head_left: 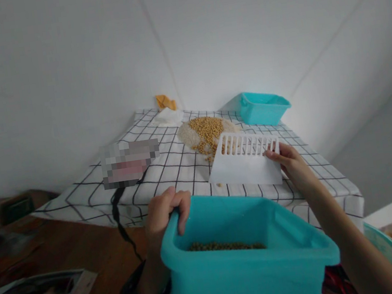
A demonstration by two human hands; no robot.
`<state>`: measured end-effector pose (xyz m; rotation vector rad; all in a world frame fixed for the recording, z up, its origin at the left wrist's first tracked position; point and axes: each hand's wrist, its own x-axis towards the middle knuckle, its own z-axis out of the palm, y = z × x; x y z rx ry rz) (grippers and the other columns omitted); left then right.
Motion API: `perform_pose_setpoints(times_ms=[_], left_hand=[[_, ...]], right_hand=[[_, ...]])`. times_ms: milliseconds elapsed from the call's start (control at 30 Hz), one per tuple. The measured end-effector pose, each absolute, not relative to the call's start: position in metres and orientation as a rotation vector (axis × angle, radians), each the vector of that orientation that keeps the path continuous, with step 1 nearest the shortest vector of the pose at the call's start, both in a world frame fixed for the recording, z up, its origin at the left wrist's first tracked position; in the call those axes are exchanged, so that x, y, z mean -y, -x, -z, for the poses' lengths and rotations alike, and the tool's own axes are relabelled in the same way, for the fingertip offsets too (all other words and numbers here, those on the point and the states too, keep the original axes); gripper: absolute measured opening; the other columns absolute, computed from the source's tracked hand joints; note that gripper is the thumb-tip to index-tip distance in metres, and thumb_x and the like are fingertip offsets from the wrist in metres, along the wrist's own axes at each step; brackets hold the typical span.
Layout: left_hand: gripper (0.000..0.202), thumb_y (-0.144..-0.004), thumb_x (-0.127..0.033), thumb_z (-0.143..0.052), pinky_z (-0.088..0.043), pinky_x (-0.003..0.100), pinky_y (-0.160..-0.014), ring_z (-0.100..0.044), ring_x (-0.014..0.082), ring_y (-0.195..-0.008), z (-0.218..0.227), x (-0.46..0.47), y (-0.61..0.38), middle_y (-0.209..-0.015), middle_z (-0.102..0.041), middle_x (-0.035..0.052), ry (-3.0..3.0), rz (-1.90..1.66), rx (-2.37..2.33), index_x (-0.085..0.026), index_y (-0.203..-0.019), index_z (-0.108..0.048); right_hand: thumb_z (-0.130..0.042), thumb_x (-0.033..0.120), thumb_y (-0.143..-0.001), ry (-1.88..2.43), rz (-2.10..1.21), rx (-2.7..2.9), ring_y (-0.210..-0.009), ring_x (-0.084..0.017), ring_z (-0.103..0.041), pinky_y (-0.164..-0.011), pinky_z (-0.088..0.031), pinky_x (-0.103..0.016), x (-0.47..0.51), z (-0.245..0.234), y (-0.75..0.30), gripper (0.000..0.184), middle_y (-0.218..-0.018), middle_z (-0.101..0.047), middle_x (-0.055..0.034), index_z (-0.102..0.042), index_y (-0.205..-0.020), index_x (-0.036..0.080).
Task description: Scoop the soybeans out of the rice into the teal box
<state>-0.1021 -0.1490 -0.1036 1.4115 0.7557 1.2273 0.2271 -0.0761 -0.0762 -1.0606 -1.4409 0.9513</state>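
Observation:
My left hand (pixel 166 213) is closed over the left rim of a teal plastic bin (pixel 243 276), fingers hooked inside. Small greenish grains (pixel 228 245), like mung beans, lie at the bottom of this bin. In my right hand (pixel 287 157), pinched at its right edge, is a white slotted plastic panel (pixel 245 170). The panel is tilted above the table's near side, its row of slots at the top. Behind it, yellow soybeans (pixel 207 128) lie heaped on pale, rice-like grains (pixel 189 136), partly hidden by the panel.
A second teal bin (pixel 262 113) stands at the table's back right. A checked cloth (pixel 163 161) covers the table. White cloth or paper (pixel 168 117) and an orange cloth (pixel 165 102) lie at the back left. A pixelated item (pixel 129 163) with a black strap sits left.

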Motion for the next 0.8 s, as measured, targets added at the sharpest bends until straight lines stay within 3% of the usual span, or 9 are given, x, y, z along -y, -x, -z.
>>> perform_pose_setpoints(times_ms=[133, 233, 300, 467, 700, 800], left_hand=[[0.067, -0.105, -0.049, -0.026, -0.031, 0.039, -0.054, -0.039, 0.0201, -0.046, 0.125, 0.158, 0.089, -0.041, -0.038, 0.0006, -1.389, -1.331, -0.964, -0.025, -0.044, -0.041], [0.068, -0.106, -0.042, -0.031, -0.039, 0.042, -0.077, -0.043, 0.019, -0.05, 0.136, 0.162, 0.084, -0.043, -0.043, 0.0006, -1.503, -1.457, -0.879, -0.023, -0.042, -0.043], [0.069, -0.108, -0.039, -0.028, -0.039, 0.042, -0.081, -0.044, 0.0183, -0.049, 0.134, 0.16, 0.085, -0.042, -0.046, 0.0005, -1.587, -1.476, -0.705, -0.022, -0.043, -0.046], [0.073, -0.108, -0.046, -0.026, -0.043, 0.042, -0.074, -0.046, 0.0179, -0.045, 0.119, 0.149, 0.103, -0.04, -0.053, 0.0024, -1.638, -1.339, -0.421, -0.022, -0.045, -0.054], [0.069, -0.104, -0.051, -0.038, -0.042, 0.04, -0.06, -0.045, 0.0194, -0.045, 0.111, 0.146, 0.111, -0.039, -0.05, 0.0035, -1.556, -1.35, -0.498, -0.023, -0.043, -0.056], [0.07, -0.105, -0.052, -0.036, -0.041, 0.04, -0.061, -0.045, 0.02, -0.047, 0.112, 0.149, 0.104, -0.04, -0.05, 0.0035, -1.541, -1.41, -0.547, -0.023, -0.044, -0.057]], right_hand=[[-0.078, 0.042, -0.082, 1.056, -0.971, 1.444, -0.094, -0.026, -0.071, -0.084, -0.053, -0.036, 0.077, 0.077, -0.227, 0.023, -0.101, -0.079, -0.0038, -0.073, -0.095, 0.024], [-0.078, 0.042, -0.082, 1.052, -0.982, 1.45, -0.096, -0.027, -0.071, -0.086, -0.053, -0.036, 0.077, 0.076, -0.228, 0.023, -0.104, -0.078, -0.0039, -0.074, -0.097, 0.024], [-0.079, 0.041, -0.081, 1.052, -0.98, 1.442, -0.095, -0.026, -0.071, -0.086, -0.053, -0.036, 0.077, 0.075, -0.228, 0.022, -0.103, -0.078, -0.0037, -0.075, -0.095, 0.025], [-0.082, 0.04, -0.077, 1.081, -0.987, 1.392, -0.087, -0.025, -0.071, -0.079, -0.053, -0.035, 0.077, 0.074, -0.228, 0.02, -0.093, -0.078, -0.0025, -0.073, -0.087, 0.025], [-0.079, 0.041, -0.078, 1.107, -0.94, 1.415, -0.085, -0.026, -0.069, -0.076, -0.053, -0.036, 0.077, 0.075, -0.228, 0.019, -0.09, -0.076, -0.0032, -0.07, -0.084, 0.025], [-0.08, 0.04, -0.078, 1.094, -0.956, 1.408, -0.083, -0.024, -0.069, -0.076, -0.053, -0.035, 0.078, 0.074, -0.227, 0.019, -0.092, -0.077, -0.0028, -0.071, -0.085, 0.026]])
